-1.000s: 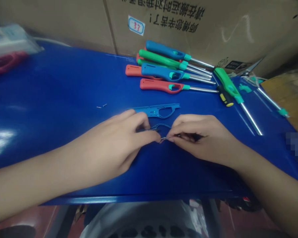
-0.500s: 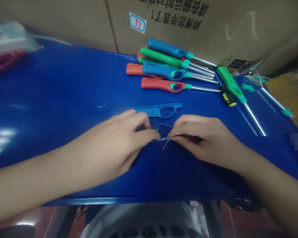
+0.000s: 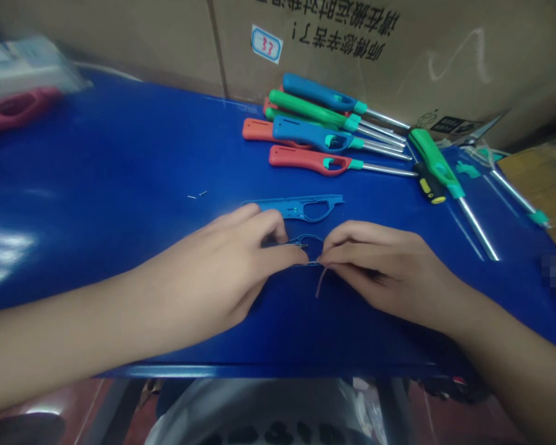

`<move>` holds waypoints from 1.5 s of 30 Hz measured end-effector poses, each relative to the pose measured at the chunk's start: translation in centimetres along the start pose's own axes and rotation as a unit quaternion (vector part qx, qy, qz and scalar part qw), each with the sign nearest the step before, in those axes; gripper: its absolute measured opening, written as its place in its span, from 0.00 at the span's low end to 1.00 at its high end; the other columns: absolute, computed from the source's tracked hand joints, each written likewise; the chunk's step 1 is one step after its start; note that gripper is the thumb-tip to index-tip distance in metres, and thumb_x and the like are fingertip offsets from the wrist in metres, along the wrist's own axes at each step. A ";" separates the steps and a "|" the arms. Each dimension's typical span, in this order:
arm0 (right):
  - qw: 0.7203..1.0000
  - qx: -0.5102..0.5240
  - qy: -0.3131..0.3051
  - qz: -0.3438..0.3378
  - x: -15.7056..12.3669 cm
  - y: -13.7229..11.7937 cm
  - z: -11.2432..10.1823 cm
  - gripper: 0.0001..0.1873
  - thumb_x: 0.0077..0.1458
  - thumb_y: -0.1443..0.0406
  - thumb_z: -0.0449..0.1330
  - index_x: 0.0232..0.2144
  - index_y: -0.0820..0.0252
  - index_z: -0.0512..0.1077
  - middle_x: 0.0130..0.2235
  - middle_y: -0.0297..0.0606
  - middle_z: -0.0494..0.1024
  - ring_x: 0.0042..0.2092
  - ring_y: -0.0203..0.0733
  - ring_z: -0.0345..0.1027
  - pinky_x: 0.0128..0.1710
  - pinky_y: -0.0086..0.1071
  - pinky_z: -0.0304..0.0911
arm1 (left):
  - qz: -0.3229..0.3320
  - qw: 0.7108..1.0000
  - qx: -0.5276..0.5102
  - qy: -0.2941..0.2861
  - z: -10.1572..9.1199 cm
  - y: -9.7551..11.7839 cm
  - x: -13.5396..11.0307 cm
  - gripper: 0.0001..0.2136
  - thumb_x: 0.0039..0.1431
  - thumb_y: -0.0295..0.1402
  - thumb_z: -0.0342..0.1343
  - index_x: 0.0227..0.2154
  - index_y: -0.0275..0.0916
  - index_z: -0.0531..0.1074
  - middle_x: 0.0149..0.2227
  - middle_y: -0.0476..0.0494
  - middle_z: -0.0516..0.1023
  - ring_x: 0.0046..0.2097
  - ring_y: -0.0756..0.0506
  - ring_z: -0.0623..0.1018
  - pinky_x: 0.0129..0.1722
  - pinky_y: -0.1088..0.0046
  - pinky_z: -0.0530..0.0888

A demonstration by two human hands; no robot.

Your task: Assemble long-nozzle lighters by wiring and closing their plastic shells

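My left hand is closed, its thumb and fingers pressing down on a blue lighter shell half that lies on the blue table. My right hand is closed in a pinch on a thin reddish wire at the shell's right end; the wire's loose end hangs toward me. A second blue shell half lies flat just beyond both hands.
Several assembled long-nosed lighters in blue, green and red lie at the back by cardboard boxes. A green lighter and a yellow-black tool lie to the right. Tiny screws sit left of centre. A white bag hangs below the table edge.
The wire's loose end has swung out from between my fingertips and now hangs down toward me. Both hands stay on the shell, barely shifted.
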State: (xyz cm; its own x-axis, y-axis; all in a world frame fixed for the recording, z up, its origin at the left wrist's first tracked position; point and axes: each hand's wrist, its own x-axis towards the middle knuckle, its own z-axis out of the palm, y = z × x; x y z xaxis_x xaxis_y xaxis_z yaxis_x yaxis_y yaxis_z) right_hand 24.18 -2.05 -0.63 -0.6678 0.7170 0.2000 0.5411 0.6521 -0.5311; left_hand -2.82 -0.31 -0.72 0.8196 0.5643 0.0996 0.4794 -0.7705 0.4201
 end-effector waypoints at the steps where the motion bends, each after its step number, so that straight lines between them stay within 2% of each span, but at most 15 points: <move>1: 1.000 0.011 0.010 0.009 0.1 -0.1 0.1 0.10 0.68 0.74 0.60 0.41 0.58 0.80 0.42 0.36 0.80 0.40 0.33 0.75 0.40 0.27 0.68 | -0.002 1.000 -0.005 -0.001 0.0 0.0 0.0 0.23 0.67 0.20 0.48 0.57 0.48 0.76 0.47 0.39 0.72 0.46 0.37 0.72 0.41 0.59 0.73; 5: 0.998 0.044 0.032 0.026 0.3 -0.4 0.4 0.11 0.66 0.75 0.61 0.39 0.56 0.81 0.39 0.35 0.80 0.38 0.32 0.75 0.37 0.27 0.68 | -0.012 0.999 -0.035 0.000 -0.1 0.1 -0.1 0.23 0.69 0.21 0.46 0.57 0.49 0.77 0.46 0.40 0.72 0.46 0.39 0.72 0.43 0.60 0.72; 11: 0.998 0.039 0.028 0.040 0.1 -0.5 0.3 0.08 0.65 0.74 0.63 0.40 0.60 0.82 0.39 0.34 0.79 0.32 0.28 0.71 0.30 0.25 0.64 | -0.025 0.998 -0.055 0.007 0.1 0.1 -0.1 0.22 0.70 0.22 0.47 0.55 0.50 0.78 0.46 0.41 0.71 0.46 0.39 0.71 0.43 0.61 0.71; 17: 1.000 0.006 0.011 0.007 0.1 -0.6 0.4 0.08 0.67 0.74 0.61 0.42 0.61 0.80 0.41 0.36 0.81 0.40 0.33 0.75 0.39 0.27 0.69 | -0.015 1.000 -0.021 -0.005 0.1 0.1 0.0 0.24 0.66 0.21 0.47 0.58 0.50 0.77 0.46 0.39 0.70 0.46 0.37 0.71 0.42 0.60 0.71; 23: 0.999 0.009 0.035 0.021 0.2 -0.6 0.2 0.09 0.64 0.75 0.62 0.39 0.58 0.79 0.38 0.34 0.82 0.36 0.33 0.77 0.37 0.27 0.71 | -0.015 1.000 -0.007 -0.006 0.0 0.2 0.1 0.26 0.65 0.20 0.47 0.58 0.50 0.78 0.46 0.39 0.70 0.45 0.37 0.72 0.40 0.61 0.72; 30: 1.000 -0.025 0.003 0.013 0.0 -1.0 -0.2 0.09 0.66 0.74 0.61 0.40 0.61 0.80 0.39 0.36 0.82 0.38 0.33 0.77 0.38 0.27 0.69 | -0.015 1.000 0.004 -0.016 -0.1 0.3 0.1 0.26 0.65 0.21 0.47 0.59 0.52 0.77 0.46 0.39 0.70 0.45 0.37 0.71 0.40 0.62 0.71; 36: 0.999 -0.029 0.015 0.015 -0.3 -1.1 -0.4 0.09 0.64 0.75 0.62 0.39 0.61 0.81 0.40 0.34 0.82 0.38 0.30 0.77 0.39 0.24 0.69 | -0.022 1.000 0.003 -0.012 -0.1 0.2 0.1 0.26 0.67 0.22 0.47 0.60 0.53 0.76 0.46 0.40 0.70 0.45 0.38 0.71 0.40 0.63 0.70; 45: 0.998 -0.057 -0.004 0.018 -0.4 -1.2 -0.2 0.09 0.67 0.73 0.60 0.40 0.60 0.81 0.41 0.36 0.81 0.39 0.35 0.76 0.38 0.29 0.68 | -0.018 1.000 -0.003 -0.011 0.0 0.2 0.1 0.25 0.68 0.22 0.46 0.60 0.52 0.76 0.46 0.39 0.71 0.46 0.38 0.71 0.41 0.62 0.71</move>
State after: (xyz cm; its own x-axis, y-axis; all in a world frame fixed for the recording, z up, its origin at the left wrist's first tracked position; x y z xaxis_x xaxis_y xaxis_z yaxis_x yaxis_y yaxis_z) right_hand 23.94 -3.09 0.11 -0.6506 0.7387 0.1761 0.6193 0.6503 -0.4399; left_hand -2.66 -0.44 -0.59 0.8080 0.5857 0.0643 0.5080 -0.7477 0.4277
